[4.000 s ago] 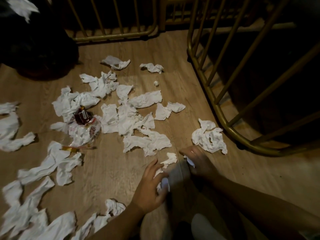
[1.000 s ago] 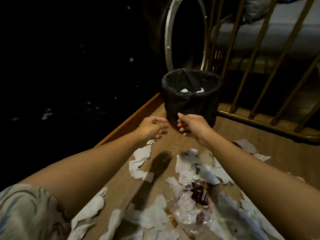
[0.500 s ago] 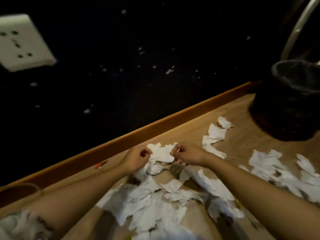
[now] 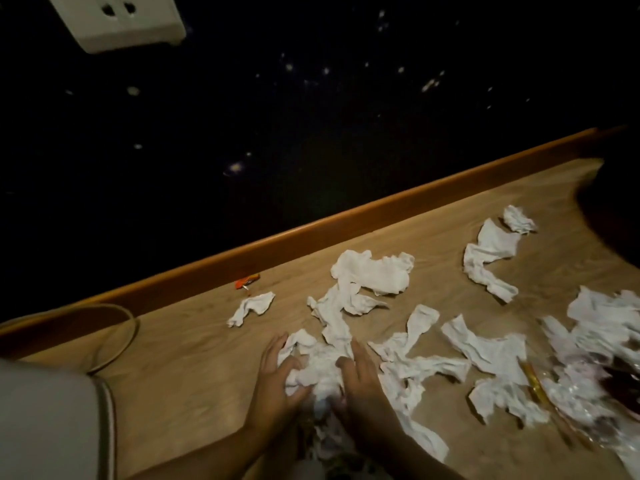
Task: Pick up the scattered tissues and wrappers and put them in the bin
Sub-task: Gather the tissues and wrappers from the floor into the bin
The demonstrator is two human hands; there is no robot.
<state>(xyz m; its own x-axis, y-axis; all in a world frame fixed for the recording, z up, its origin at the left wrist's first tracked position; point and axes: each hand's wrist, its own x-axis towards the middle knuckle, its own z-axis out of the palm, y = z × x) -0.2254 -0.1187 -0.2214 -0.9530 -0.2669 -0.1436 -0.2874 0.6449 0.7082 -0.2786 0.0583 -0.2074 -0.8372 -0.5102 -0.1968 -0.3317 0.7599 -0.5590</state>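
Both hands press in on one bunched wad of tissue (image 4: 317, 367) at lower centre of the frame: left hand (image 4: 273, 386) on the wad's left side with fingers spread and lightly curled against it, right hand (image 4: 360, 379) on its right side with fingers nearly straight, laid along the paper. Neither hand closes fully round the wad; it sits cupped between the two palms, resting on the wooden floor (image 4: 194, 362). More tissue lies loose around it. A large crumpled sheet (image 4: 377, 275) sits above the hands at centre frame, with a twisted strip (image 4: 337, 317) running from it down to the wad. A small scrap (image 4: 251, 308) lies apart to the upper left of the hands. Further torn pieces (image 4: 485, 355) spread to the right of the right hand, and a long piece (image 4: 488, 258) lies at upper right near a small ball of tissue (image 4: 517, 220). At the right edge, a clear plastic wrapper (image 4: 588, 382) with dark red contents, blurred, lies partly over the tissues. An orange fragment (image 4: 246, 281) sits against the wooden skirting (image 4: 311, 237), which runs diagonally across the frame. Above it, a dark speckled wall (image 4: 277, 116); a white wall socket (image 4: 117, 19) at upper left. A pale cable (image 4: 121, 323) loops at left. The bin cannot be made out.
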